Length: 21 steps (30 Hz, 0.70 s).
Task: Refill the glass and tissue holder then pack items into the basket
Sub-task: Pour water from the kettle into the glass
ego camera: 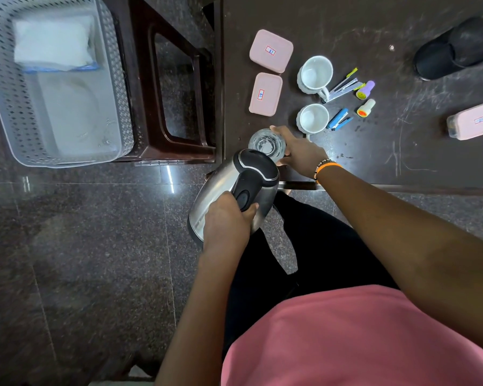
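A clear drinking glass [265, 143] stands near the front left corner of the dark table [374, 151]. My right hand [299, 151] wraps around its right side. My left hand [226, 221] grips the black handle of a steel electric kettle [234, 190], tilted with its lid end against the glass. A pale perforated basket [9, 79] sits to the far left on a dark stool [179, 79], with a white tissue pack [53, 41] lying inside it. I cannot tell whether water is flowing.
On the table are two pink lidded boxes [271, 50] [265, 93], two white mugs [315, 73] [313, 118], a silver stapler [343, 89], a blue stapler [339, 119], two small stampers [365, 90] [365, 107], a black cap [455, 48] and a pink case [474, 119]. Polished stone floor lies below.
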Motion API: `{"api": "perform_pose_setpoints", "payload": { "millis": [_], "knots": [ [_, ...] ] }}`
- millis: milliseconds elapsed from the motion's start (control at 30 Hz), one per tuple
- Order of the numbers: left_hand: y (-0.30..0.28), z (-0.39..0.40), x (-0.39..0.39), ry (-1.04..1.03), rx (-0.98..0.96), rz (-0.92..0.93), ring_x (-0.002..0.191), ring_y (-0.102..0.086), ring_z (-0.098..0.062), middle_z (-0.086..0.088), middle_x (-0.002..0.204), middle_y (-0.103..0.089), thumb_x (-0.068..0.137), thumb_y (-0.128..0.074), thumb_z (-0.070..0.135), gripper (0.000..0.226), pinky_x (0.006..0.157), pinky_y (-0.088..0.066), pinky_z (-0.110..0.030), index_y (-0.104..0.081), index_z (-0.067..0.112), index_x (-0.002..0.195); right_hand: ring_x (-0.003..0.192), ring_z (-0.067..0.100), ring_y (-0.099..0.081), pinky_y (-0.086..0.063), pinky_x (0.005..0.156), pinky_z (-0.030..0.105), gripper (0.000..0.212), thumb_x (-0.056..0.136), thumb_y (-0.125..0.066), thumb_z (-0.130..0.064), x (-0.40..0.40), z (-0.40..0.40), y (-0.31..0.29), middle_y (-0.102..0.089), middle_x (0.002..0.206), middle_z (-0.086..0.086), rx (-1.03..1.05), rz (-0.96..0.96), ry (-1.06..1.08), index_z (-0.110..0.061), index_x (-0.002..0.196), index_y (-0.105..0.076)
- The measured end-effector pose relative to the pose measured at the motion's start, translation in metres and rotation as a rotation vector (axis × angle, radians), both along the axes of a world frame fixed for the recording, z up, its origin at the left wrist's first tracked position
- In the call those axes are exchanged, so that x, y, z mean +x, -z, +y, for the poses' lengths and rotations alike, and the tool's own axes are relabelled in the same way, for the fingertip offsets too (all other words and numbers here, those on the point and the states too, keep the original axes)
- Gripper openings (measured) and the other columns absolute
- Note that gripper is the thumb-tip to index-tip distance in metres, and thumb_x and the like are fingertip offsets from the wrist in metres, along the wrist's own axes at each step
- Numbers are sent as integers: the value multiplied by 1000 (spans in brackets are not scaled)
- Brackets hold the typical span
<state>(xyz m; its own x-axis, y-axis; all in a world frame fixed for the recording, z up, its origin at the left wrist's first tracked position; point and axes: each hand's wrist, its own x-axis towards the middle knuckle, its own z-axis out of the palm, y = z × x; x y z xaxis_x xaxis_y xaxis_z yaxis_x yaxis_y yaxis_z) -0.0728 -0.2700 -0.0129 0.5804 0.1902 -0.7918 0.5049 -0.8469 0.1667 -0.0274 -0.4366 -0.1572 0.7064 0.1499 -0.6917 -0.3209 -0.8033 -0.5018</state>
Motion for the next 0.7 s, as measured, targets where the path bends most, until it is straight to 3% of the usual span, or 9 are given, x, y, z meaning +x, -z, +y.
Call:
{"api": "perform_pose_setpoints", "payload": {
  "millis": [200, 700],
  "knots": [
    [0, 4, 3, -17, -12, -18, 98, -58, -39, -19, 104, -62, 84, -61, 38, 39, 84, -50, -46, -54, 2, 97, 106, 39, -59, -47, 86, 49, 73, 82, -61, -16, 0, 0, 2, -61, 120, 19, -11, 1, -10, -32, 139, -18],
    [0, 6, 6, -25, -5, -40, 94, -58, -34, -16, 97, -64, 81, -61, 38, 38, 80, -51, -42, -56, 3, 95, 104, 41, -60, -49, 88, 54, 71, 83, -59, -19, 0, 2, 2, -61, 118, 19, -39, 6, -13, -33, 138, -17]
  ]
}}
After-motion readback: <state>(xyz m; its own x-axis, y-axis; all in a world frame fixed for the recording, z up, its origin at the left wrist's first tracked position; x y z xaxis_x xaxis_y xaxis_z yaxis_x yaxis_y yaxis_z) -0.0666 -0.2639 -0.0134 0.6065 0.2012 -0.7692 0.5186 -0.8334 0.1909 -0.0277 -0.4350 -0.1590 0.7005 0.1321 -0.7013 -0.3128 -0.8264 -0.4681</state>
